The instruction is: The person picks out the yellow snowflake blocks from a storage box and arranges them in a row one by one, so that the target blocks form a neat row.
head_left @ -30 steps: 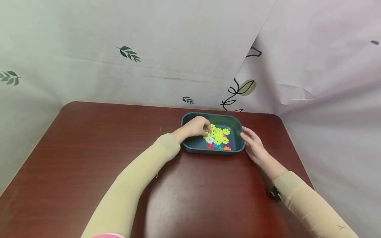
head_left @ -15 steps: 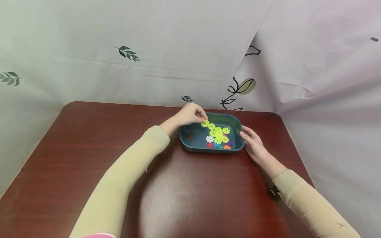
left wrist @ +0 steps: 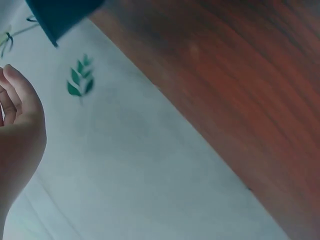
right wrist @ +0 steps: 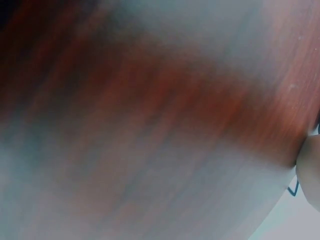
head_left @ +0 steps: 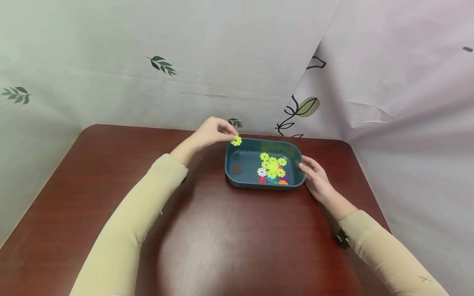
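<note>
Up and away to the left goes the left hand [head_left: 214, 131], now out past the far left corner of the dark blue tray [head_left: 247, 159] with a yellow-green snowflake disc [head_left: 236, 140] in its grip! Thumb and fingers [head_left: 228, 126] pinch that notched disc by its edge, and from the head it overlaps the tray's rim; whether the two touch, I cannot tell. Over on the other end, the right hand [head_left: 315, 176] holds the tray, thumb at the rim, fingers along the outer wall. Look inside: yellow-green discs [head_left: 272, 166] pile up right of centre, a white disc [head_left: 261, 172] at their left, then red [head_left: 262, 179], blue [head_left: 271, 180] and orange [head_left: 283, 182] discs along the near side. All of it sits near the back of the reddish-brown desk [head_left: 229, 234], a leaf-printed white sheet [head_left: 207, 82] behind. From the right wrist, it's mostly blurred desk.
</note>
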`<state>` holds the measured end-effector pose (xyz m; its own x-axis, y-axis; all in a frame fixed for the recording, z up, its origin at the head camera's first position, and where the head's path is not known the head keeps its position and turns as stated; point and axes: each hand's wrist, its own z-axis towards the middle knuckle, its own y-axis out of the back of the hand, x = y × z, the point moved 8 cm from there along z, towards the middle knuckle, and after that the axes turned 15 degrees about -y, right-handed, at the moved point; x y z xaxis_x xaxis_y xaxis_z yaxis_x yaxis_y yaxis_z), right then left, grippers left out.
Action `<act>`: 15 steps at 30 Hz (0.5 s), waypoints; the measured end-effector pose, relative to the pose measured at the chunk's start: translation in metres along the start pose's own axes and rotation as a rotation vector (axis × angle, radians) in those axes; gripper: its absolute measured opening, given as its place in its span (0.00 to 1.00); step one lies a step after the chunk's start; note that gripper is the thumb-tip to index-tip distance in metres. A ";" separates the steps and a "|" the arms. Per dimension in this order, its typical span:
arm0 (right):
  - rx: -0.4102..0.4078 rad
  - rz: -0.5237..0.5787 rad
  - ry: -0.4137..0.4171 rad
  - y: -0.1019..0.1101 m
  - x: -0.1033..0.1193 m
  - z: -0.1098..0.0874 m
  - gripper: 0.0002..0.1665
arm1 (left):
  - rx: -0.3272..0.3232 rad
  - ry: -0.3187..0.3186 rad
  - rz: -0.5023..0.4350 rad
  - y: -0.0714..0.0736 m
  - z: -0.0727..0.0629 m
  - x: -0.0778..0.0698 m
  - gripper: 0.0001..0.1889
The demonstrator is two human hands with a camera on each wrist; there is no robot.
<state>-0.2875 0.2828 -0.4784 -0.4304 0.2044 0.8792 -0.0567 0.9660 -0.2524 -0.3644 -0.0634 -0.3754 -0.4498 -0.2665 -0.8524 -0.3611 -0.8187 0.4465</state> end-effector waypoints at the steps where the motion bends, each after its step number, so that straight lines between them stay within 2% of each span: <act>1: 0.000 0.000 0.000 0.000 0.000 0.000 0.14 | -0.013 0.015 -0.015 0.005 -0.004 0.004 0.09; 6: 0.001 0.001 -0.007 0.000 0.000 0.000 0.14 | -0.049 0.099 -0.068 0.023 -0.027 0.028 0.12; 11: -0.008 -0.004 -0.021 0.001 -0.001 0.000 0.14 | 0.005 0.174 -0.045 0.029 -0.047 0.052 0.13; 15: -0.008 -0.004 -0.021 0.000 -0.002 0.001 0.14 | 0.045 0.220 -0.027 0.027 -0.058 0.064 0.12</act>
<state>-0.2873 0.2823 -0.4800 -0.4492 0.1974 0.8714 -0.0510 0.9680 -0.2456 -0.3554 -0.1317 -0.4334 -0.2522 -0.3533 -0.9009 -0.4092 -0.8047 0.4302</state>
